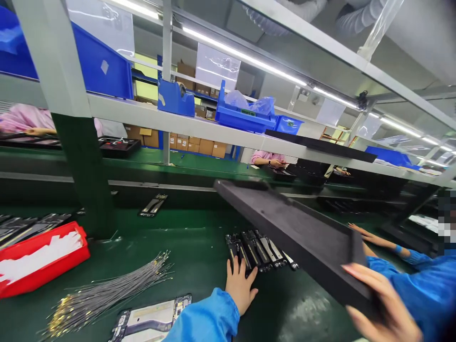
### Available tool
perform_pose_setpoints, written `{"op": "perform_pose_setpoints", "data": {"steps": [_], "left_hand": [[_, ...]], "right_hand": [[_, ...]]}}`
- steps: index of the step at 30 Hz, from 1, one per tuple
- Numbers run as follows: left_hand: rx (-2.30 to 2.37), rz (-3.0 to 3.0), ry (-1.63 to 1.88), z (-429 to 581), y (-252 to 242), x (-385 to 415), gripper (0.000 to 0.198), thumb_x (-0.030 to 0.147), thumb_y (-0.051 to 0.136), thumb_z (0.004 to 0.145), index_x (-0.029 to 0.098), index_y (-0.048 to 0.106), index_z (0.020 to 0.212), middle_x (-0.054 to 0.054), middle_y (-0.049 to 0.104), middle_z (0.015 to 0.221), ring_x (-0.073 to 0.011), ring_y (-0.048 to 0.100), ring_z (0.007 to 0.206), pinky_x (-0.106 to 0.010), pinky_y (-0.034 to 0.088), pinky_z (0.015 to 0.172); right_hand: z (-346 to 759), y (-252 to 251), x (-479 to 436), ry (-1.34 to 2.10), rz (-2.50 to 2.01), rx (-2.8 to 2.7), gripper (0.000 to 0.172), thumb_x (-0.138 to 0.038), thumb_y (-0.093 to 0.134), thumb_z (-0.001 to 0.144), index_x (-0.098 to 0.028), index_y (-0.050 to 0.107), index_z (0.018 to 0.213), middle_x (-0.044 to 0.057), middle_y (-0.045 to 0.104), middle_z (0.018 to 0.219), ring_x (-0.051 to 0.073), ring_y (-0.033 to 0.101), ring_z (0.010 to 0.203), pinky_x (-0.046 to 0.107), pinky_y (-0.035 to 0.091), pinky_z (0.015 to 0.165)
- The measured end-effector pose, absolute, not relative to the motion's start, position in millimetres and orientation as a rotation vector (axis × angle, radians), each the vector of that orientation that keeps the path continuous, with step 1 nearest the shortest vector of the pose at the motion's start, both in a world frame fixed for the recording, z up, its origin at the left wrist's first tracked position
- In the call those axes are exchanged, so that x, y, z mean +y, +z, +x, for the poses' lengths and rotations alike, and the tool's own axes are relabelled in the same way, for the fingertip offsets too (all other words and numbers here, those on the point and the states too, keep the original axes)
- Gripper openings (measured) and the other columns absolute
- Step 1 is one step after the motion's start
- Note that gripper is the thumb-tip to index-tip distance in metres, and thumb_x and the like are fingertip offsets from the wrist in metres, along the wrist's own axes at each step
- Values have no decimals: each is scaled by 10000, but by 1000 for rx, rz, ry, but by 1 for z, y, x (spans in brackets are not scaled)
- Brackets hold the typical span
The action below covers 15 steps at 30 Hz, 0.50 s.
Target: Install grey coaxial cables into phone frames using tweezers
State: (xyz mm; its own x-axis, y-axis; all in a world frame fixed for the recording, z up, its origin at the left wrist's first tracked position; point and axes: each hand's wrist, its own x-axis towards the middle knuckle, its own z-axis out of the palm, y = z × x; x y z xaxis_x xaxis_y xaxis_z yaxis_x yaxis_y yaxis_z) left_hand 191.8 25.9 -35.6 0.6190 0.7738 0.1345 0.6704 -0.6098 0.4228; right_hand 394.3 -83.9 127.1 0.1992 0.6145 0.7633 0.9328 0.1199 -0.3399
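My left hand point(240, 286), in a blue sleeve, lies flat on the green table with its fingers resting on a row of several black phone frames point(258, 251). My right hand point(381, 306) grips the near corner of a large dark grey tray point(295, 228), held tilted above the table and reaching toward the conveyor. A phone frame point(149, 320) lies by my left forearm.
A bundle of thin grey cables point(110, 292) and a red bin point(39, 259) sit at left. A green post point(87, 175) stands ahead. Another phone frame point(154, 205) lies on the conveyor. A co-worker's hand point(363, 233) reaches in at right. Blue bins point(245, 116) line the shelf.
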Motion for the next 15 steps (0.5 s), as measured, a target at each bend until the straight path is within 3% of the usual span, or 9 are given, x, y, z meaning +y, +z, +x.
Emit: {"op": "perform_pose_setpoints", "data": {"steps": [3,6,10,13,15], "left_hand": [[1212,2511,433,189,-33,22,579,620,400,790,340,393,1297,-100,383,1346,-396,207,1288,-632,82,1018],[1258,2512,412,187,-34,19,539,588,422,795,307,461,1253,-109,414,1309,-382,255,1265,-622,127,1013],[1302,2556,412,188,-34,16,427,514,494,789,278,543,1142,-117,435,1273,-353,297,1236,-613,156,1001],[1303,2567,397,190,-29,15,319,439,531,784,280,567,1058,-104,426,1282,-327,328,1206,-623,174,975],[1275,2553,373,187,-24,14,280,354,542,775,277,564,1044,-100,408,1298,-315,335,1198,-625,196,956]], "right_hand": [[369,106,-61,-368,-1467,-1794,642,-491,607,661,-399,371,1252,102,489,1180,263,592,790,482,499,729],[369,85,-16,-231,-1608,-1839,433,-421,469,786,-237,458,1178,134,508,1136,183,559,679,381,497,693],[387,37,23,-144,-1880,-1809,242,-294,383,810,-214,608,846,70,616,860,198,579,755,348,487,700],[386,0,20,-84,-1921,-1908,212,-288,473,764,-245,640,887,45,636,1004,221,552,981,349,474,798],[377,-17,11,-59,-1928,-1962,284,-335,530,741,-255,627,996,47,586,1154,236,480,1116,358,452,864]]}}
